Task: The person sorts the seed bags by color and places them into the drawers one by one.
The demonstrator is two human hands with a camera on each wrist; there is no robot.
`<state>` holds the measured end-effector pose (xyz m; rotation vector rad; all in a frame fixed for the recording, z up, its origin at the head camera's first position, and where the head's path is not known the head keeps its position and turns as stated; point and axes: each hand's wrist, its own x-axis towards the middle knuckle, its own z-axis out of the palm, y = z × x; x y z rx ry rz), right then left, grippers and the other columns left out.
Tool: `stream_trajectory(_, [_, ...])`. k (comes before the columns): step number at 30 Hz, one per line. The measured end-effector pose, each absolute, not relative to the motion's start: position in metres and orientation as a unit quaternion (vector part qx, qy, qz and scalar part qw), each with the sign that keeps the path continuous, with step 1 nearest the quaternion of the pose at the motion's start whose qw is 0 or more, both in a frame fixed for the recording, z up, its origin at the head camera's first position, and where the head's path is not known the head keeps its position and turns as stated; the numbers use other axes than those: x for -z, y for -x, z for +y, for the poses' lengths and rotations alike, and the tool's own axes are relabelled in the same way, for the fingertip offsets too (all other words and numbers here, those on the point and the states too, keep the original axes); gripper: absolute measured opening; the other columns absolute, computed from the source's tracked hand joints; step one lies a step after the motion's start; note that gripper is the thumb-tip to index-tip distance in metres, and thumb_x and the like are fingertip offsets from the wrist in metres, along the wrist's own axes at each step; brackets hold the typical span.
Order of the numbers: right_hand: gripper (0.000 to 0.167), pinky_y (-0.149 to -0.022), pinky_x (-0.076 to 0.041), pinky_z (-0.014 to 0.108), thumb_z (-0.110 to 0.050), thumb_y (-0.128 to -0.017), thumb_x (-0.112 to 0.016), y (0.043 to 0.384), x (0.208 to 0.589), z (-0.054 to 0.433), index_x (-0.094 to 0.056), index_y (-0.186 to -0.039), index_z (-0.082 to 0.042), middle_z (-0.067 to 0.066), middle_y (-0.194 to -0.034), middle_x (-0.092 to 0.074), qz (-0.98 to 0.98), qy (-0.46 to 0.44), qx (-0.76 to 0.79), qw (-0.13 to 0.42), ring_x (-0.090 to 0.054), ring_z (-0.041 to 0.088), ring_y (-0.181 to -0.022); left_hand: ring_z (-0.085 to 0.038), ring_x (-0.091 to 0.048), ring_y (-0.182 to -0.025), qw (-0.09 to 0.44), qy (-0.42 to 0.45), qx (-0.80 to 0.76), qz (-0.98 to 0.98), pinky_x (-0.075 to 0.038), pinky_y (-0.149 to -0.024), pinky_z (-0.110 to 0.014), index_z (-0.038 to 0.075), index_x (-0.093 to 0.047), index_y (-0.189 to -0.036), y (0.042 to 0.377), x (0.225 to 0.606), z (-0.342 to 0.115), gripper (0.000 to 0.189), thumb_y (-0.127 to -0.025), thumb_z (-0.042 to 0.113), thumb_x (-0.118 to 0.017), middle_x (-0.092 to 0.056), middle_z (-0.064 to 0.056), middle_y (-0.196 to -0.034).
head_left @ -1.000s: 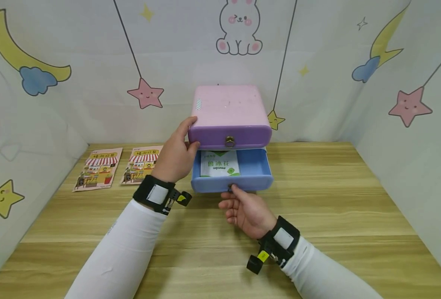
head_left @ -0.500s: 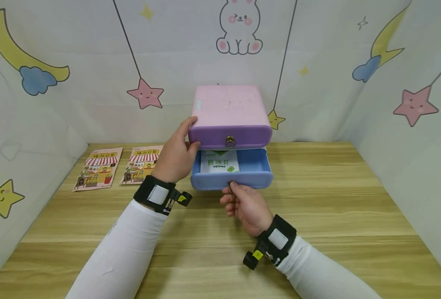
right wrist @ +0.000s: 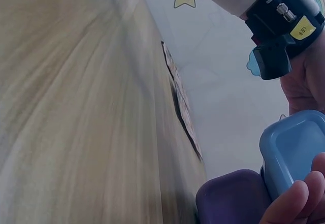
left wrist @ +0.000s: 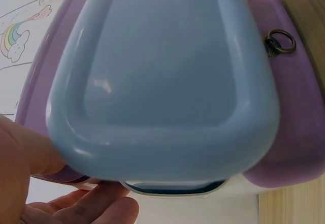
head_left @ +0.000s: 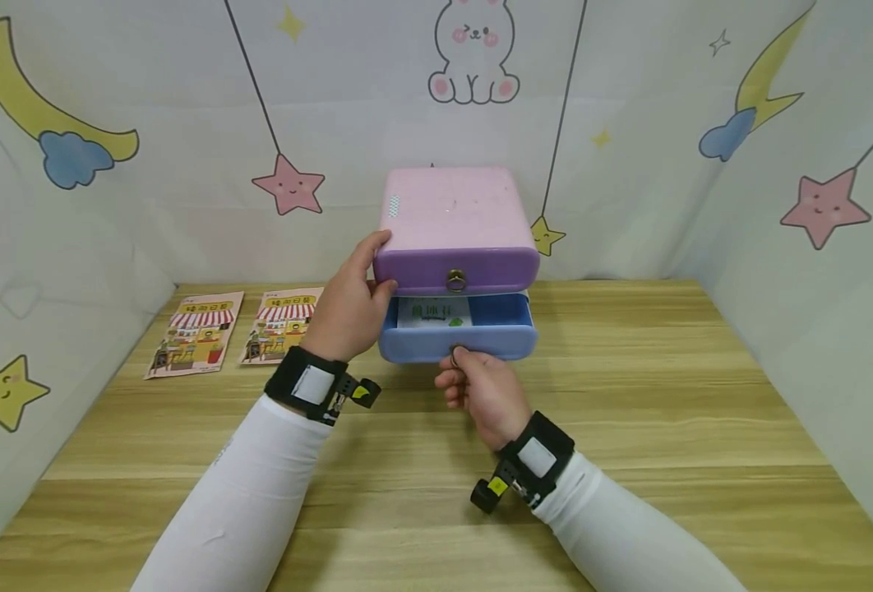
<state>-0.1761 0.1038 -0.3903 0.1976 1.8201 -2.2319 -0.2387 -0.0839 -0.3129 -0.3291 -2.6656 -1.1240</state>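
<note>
A pink-topped drawer box (head_left: 459, 210) stands at the back of the table, its upper purple drawer (head_left: 414, 270) pushed in. Below that, a blue drawer (head_left: 407, 345) sticks out partway, holding a white-and-green packet (head_left: 432, 312). My left hand (head_left: 351, 311) grips the box's left side, thumb at the front edge of the purple drawer. With thumb and fingers my right hand (head_left: 490, 401) pinches the ring pull of the blue drawer. A lower purple drawer (left wrist: 304, 97) with a ring pull shows in the left wrist view, beneath the blue one.
Two printed packets, a left one (head_left: 196, 335) and a right one (head_left: 277, 325), lie flat on the wooden table (head_left: 666, 395) left of the box; my left hand overlaps the right one. Patterned white cloth walls (head_left: 629, 197) stand around the table.
The blue drawer has slid back toward the box, with my right hand moving along on its ring pull. Less of the packet inside shows. My left hand has stayed in place.
</note>
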Motion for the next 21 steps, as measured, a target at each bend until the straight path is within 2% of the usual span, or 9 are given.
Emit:
stream_trajectory(7, [0.035,-0.058,-0.045,0.026,-0.03,-0.101,-0.044,0.183,0.39,0.101,-0.064,-0.096,-0.002,-0.003,-0.068,-0.064,0.626,-0.067,0.767,0.12,-0.052,0.012,-0.061,-0.027,-0.066,-0.107,0.116,0.111,0.382,-0.91,-0.058,-0.078,-0.043,0.04,-0.025,-0.148,0.239,0.314,-0.085,0.063,-0.097,0.019,-0.055,-0.047,-0.009,-0.147])
stream_trajectory(14, [0.038,-0.059,-0.044,0.027,-0.03,-0.101,-0.045,0.191,0.392,0.1,-0.064,-0.099,0.002,-0.003,-0.067,-0.065,0.621,-0.081,0.772,0.11,-0.053,0.012,-0.06,-0.024,-0.067,-0.104,0.119,0.115,0.376,-0.912,-0.057,-0.072,-0.038,0.041,-0.025,-0.148,0.239,0.315,-0.085,0.062,-0.098,0.021,-0.055,-0.049,-0.008,-0.145])
stream_trajectory(21, [0.04,-0.058,-0.045,0.027,-0.029,-0.101,-0.046,0.199,0.393,0.097,-0.062,-0.106,0.008,-0.003,-0.067,-0.066,0.621,-0.076,0.775,0.092,-0.054,0.012,-0.059,-0.025,-0.067,-0.105,0.117,0.116,0.378,-0.911,-0.057,-0.075,-0.041,0.039,-0.025,-0.148,0.238,0.314,-0.086,0.062,-0.098,0.02,-0.055,-0.047,-0.007,-0.147])
